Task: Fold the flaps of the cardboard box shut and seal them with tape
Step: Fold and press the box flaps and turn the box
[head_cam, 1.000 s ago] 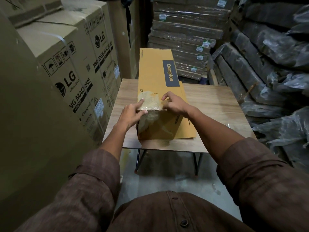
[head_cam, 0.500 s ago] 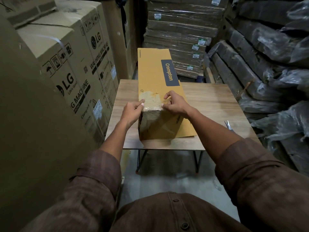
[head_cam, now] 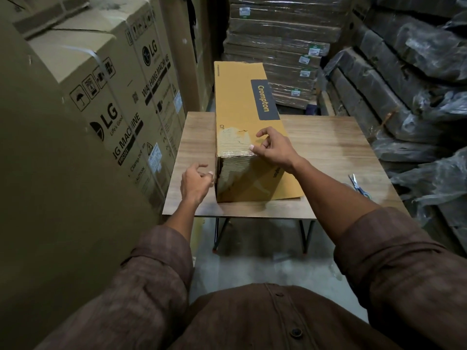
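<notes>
A small wood-grain table (head_cam: 328, 152) on thin dark legs stands on a grey concrete floor (head_cam: 252, 269). Left of the table rise tall washing-machine cartons (head_cam: 106, 97); behind it, stacked flat cartons (head_cam: 278, 34); to its right, what look like plastic-wrapped bundles (head_cam: 417, 84). The light is dim.

Box (head_cam: 242, 109) on table (head_cam: 328, 152); scissors (head_cam: 358, 185) right; cartons (head_cam: 113, 97) left.

A wooden table (head_cam: 328, 152) on dark metal legs stands on a grey concrete floor (head_cam: 265, 269). Scissors (head_cam: 358, 186) lie near its right edge. At left stand tall LG washing machine cartons (head_cam: 118, 102) — strapped with white bands. Behind, flat cardboard packs (head_cam: 275, 39) are stacked; at right, plastic-wrapped bundles (head_cam: 409, 79).
</notes>
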A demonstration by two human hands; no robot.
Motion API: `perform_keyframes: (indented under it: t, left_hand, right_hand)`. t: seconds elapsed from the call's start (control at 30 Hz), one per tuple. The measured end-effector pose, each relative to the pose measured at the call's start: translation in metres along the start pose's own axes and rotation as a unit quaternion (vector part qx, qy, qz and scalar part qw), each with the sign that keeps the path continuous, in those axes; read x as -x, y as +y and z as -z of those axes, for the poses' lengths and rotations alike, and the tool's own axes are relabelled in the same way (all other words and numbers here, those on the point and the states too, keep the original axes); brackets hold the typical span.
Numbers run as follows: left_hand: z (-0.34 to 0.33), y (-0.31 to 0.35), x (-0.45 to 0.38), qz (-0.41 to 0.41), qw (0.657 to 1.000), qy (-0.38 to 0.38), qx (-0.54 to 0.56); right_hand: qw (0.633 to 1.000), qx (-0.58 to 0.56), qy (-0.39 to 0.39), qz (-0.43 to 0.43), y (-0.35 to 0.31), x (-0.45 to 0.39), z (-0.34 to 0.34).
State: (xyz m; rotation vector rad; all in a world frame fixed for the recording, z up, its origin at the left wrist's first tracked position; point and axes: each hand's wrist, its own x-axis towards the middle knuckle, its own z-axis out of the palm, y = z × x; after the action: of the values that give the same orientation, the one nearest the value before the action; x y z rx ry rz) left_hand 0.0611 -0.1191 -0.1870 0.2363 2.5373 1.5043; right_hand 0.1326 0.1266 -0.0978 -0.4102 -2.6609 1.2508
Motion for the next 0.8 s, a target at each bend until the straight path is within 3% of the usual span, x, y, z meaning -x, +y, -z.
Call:
perform_keyframes:
  t: [0.13, 0.3, 0.5, 0.8]
  left_hand:
    - [-0.009, 0.010, 0.008, -0.021, 0.998, -0.059, -0.014]
    - [-0.020, 0.034, 0.015, -0.062, 0.990, 0.026, -0.127]
    - [-0.031, 0.063, 0.024, -0.131, 0.944, 0.092, -0.287]
    - [-0.046, 0.086, 0.024, -0.222, 0.921, 0.059, -0.313]
  right_hand:
    - [1.000, -0.024, 0.009, -0.007, 0.005, -0.004, 0.009]
    - [0.999, -0.045, 0.021, -0.008, 0.014, -0.006, 0.014]
    - [0.996, -0.074, 0.036, -0.017, 0.023, -0.004, 0.027]
    - [0.990, -0.106, 0.075, -0.046, 0.044, 0.002, 0.046]
